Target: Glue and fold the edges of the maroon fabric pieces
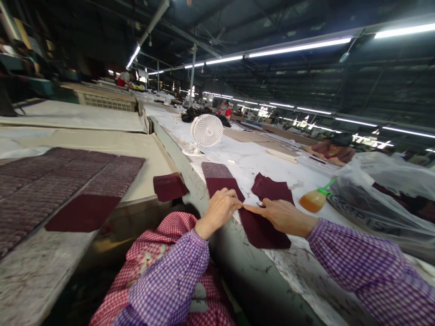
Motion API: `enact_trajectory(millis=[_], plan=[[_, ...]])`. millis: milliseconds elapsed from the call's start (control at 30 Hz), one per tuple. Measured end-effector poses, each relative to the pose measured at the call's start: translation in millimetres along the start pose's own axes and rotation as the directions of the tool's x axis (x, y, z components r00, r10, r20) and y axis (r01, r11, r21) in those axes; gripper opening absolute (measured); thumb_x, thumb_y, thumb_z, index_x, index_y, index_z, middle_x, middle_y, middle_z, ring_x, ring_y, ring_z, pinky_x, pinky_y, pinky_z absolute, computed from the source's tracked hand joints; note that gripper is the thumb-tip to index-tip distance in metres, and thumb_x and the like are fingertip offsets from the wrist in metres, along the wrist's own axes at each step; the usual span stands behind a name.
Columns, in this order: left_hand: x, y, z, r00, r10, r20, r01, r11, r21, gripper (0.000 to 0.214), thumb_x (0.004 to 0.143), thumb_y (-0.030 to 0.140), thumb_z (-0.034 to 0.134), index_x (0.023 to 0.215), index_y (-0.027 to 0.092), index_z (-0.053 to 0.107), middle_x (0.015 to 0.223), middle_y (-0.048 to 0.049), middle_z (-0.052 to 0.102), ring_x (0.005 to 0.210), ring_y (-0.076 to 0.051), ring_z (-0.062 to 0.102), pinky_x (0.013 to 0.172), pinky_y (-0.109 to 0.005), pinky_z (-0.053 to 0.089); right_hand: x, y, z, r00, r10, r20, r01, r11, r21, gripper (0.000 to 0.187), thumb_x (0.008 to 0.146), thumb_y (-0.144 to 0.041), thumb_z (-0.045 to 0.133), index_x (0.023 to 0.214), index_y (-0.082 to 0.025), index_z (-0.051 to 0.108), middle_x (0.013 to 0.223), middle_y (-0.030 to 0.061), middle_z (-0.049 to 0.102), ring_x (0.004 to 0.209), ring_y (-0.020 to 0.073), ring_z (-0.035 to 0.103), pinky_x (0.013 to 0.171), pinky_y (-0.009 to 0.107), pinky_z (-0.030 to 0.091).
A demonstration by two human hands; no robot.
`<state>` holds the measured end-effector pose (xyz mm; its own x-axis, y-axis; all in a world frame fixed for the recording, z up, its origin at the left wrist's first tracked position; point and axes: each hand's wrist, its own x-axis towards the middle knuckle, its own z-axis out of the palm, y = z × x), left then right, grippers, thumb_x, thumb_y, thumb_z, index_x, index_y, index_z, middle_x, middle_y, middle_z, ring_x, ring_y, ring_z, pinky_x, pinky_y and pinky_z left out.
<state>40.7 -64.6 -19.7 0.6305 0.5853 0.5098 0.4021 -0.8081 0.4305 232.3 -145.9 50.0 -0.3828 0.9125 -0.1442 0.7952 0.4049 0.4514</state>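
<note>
My left hand (222, 208) is closed, its fingertips pinched at the near edge of a maroon fabric piece (222, 184) on the white-covered table. My right hand (280, 215) rests on a second maroon fabric piece (265, 233) with rounded corners, its index finger stretched out flat toward my left fingertips. The two pieces meet beneath my fingers, so the join is hidden. Just beyond my right hand lies a small loose pile of maroon pieces (272, 188). A bottle of amber liquid with a green nozzle (312, 200) lies to its right.
A white fan (207, 130) stands farther along the table. At right sits a clear plastic bag (380, 199). Rows of stacked maroon pieces (68, 176) cover the left table, and a folded maroon piece (169, 186) lies near the gap. A co-worker (335, 149) sits across.
</note>
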Motion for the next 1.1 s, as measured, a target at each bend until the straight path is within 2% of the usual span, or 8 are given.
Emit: enact_trajectory(millis=[200,333,433,567,767,933,1033,1100], plan=[[-3.4,-10.4,-8.3,0.998,-0.049,-0.041,0.042,0.984,-0.172,0.015,0.085,0.014,0.051,0.089,0.017,0.066,0.093,-0.0030,0.063,0.089,-0.016,0.054,0.084,-0.028,0.042,7.2,-7.3,-5.4,1.000,0.007,-0.005,-0.007,0.999,-0.042,0.065,0.085,-0.005,0.033,0.138,-0.042,0.032,0.085,0.0043,0.054,0.051,0.0093,0.047,0.052,0.024,0.026],[-1.4,-7.0,-9.0,0.990,-0.139,-0.038,0.136,0.988,-0.075,0.018,0.080,0.023,0.060,0.096,0.014,0.063,0.098,-0.0065,0.060,0.094,-0.020,0.052,0.085,-0.032,0.043,9.7,6.4,6.5,0.994,0.103,-0.044,-0.087,0.957,0.278,0.044,0.089,-0.028,0.045,0.133,-0.031,0.042,0.094,0.0050,0.058,0.076,0.0168,0.057,0.064,0.026,0.039],[4.8,-1.3,-6.7,0.982,-0.186,-0.017,0.186,0.981,0.044,0.021,0.079,0.028,0.061,0.095,0.015,0.063,0.098,-0.0067,0.058,0.096,-0.023,0.051,0.084,-0.033,0.043,11.7,26.5,15.6,0.995,0.097,0.013,-0.088,0.824,0.559,0.028,0.085,-0.038,0.049,0.105,-0.020,0.059,0.083,0.0029,0.061,0.075,0.0171,0.057,0.067,0.028,0.042],[11.9,4.8,-1.5,0.984,-0.176,0.017,0.169,0.963,0.212,0.017,0.083,0.029,0.055,0.090,0.016,0.064,0.098,-0.0074,0.056,0.096,-0.023,0.050,0.083,-0.033,0.043,13.0,71.4,26.1,0.987,0.158,0.008,-0.128,0.765,0.631,0.030,0.087,-0.042,0.043,0.083,-0.018,0.061,0.077,0.0020,0.063,0.070,0.0159,0.056,0.063,0.027,0.041],[15.1,11.7,4.3,0.988,-0.156,-0.017,0.153,0.934,0.323,0.019,0.082,0.011,0.043,0.084,0.015,0.061,0.096,-0.0095,0.058,0.093,-0.023,0.053,0.075,-0.031,0.043,22.8,130.5,49.3,0.837,0.546,0.021,-0.511,0.769,0.384,0.022,0.082,-0.033,0.048,0.081,-0.021,0.067,0.082,0.0056,0.068,0.076,0.0213,0.060,0.070,0.033,0.043],[18.5,2.7,-0.4,0.938,-0.318,-0.141,0.329,0.942,0.069,0.020,0.079,0.014,0.045,0.083,0.017,0.064,0.088,-0.0065,0.065,0.083,-0.020,0.059,0.073,-0.030,0.043,38.7,121.4,62.2,0.764,0.635,-0.114,-0.572,0.748,0.336,0.030,0.075,-0.025,0.058,0.102,-0.014,0.065,0.104,0.0179,0.063,0.096,0.0359,0.056,0.080,0.053,0.040],[20.7,-9.1,-5.0,0.889,-0.432,-0.154,0.404,0.897,-0.182,0.019,0.075,0.014,0.047,0.076,0.018,0.066,0.077,-0.0034,0.068,0.073,-0.018,0.061,0.068,-0.027,0.043,49.4,99.4,50.6,0.810,0.541,-0.226,-0.449,0.820,0.355,0.031,0.081,-0.023,0.051,0.110,-0.019,0.062,0.117,0.0127,0.059,0.106,0.0285,0.052,0.090,0.045,0.039],[22.1,-15.9,-5.7,0.863,-0.476,-0.170,0.411,0.856,-0.314,0.018,0.071,0.013,0.050,0.070,0.018,0.066,0.069,-0.0019,0.067,0.067,-0.016,0.060,0.065,-0.025,0.042,58.0,80.5,35.9,0.874,0.409,-0.261,-0.290,0.872,0.395,0.024,0.086,-0.025,0.046,0.100,-0.022,0.065,0.108,0.0057,0.064,0.099,0.0196,0.057,0.088,0.033,0.042]])
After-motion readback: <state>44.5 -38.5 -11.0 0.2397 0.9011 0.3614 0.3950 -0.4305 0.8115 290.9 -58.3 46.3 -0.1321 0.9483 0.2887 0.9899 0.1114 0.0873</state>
